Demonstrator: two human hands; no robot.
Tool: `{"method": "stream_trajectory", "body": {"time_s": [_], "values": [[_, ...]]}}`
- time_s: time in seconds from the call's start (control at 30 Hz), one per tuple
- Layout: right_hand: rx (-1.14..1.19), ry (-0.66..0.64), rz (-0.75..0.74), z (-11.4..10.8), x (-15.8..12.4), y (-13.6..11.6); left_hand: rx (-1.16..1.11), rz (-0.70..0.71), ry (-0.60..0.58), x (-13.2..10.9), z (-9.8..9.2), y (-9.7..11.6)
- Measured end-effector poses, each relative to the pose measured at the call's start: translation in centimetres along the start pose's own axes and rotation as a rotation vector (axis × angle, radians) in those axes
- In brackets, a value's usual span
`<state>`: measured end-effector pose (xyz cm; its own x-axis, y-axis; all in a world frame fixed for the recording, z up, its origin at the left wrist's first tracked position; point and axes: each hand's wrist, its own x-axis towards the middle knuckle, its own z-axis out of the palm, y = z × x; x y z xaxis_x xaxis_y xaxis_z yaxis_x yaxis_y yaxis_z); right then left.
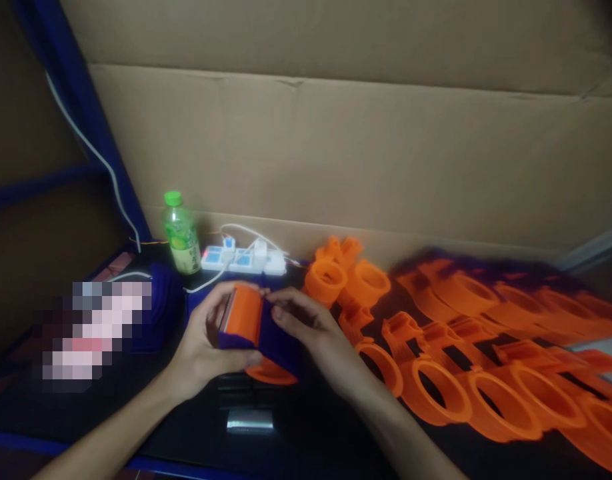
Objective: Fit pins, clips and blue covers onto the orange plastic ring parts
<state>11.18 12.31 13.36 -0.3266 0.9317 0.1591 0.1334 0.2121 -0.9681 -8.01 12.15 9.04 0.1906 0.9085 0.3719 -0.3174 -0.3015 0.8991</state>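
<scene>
Between my hands is an orange plastic part [246, 313] with a smooth curved face, joined to or lying against a dark blue-purple piece [281, 340]. My left hand [199, 343] is closed around the orange part from the left, its thumb along the lower edge. On the other side, my right hand [311, 323] has its fingers bent together at the blue-purple piece and the part's upper right edge; whether they grip it is hard to see. Below them, another orange piece [271, 373] shows partly. A small silvery block [250, 421] lies on the dark table nearer me.
Many orange ring-shaped parts [436, 393] fill the table's right side. A green-capped bottle [182, 233] and a white power strip [243, 260] with cables stand by the cardboard wall [336, 153]. A blurred-out patch [96, 333] and dark blue items [161, 313] are at left.
</scene>
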Motion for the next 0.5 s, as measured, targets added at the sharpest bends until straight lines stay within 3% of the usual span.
{"method": "stream_trajectory", "body": {"time_s": [0.1,0.17,0.3,0.4,0.5], "values": [[-0.423,0.163,-0.198,0.7,-1.1,0.0,-0.080,-0.061,0.189,0.0,0.5,-0.3],[-0.755,0.196,-0.332,1.4,-2.3,0.5,-0.169,-0.113,0.291,0.1,0.8,-0.7],[-1.205,0.203,-0.441,2.2,-4.5,1.7,-0.263,-0.215,0.321,0.2,1.1,-1.6],[-1.237,0.265,-0.417,-0.6,-5.5,1.1,-0.267,-0.212,0.195,0.3,1.1,-1.9],[-1.236,0.448,-0.281,-7.2,-5.7,-0.7,-0.266,-0.152,0.161,0.6,0.9,-1.6]]}}
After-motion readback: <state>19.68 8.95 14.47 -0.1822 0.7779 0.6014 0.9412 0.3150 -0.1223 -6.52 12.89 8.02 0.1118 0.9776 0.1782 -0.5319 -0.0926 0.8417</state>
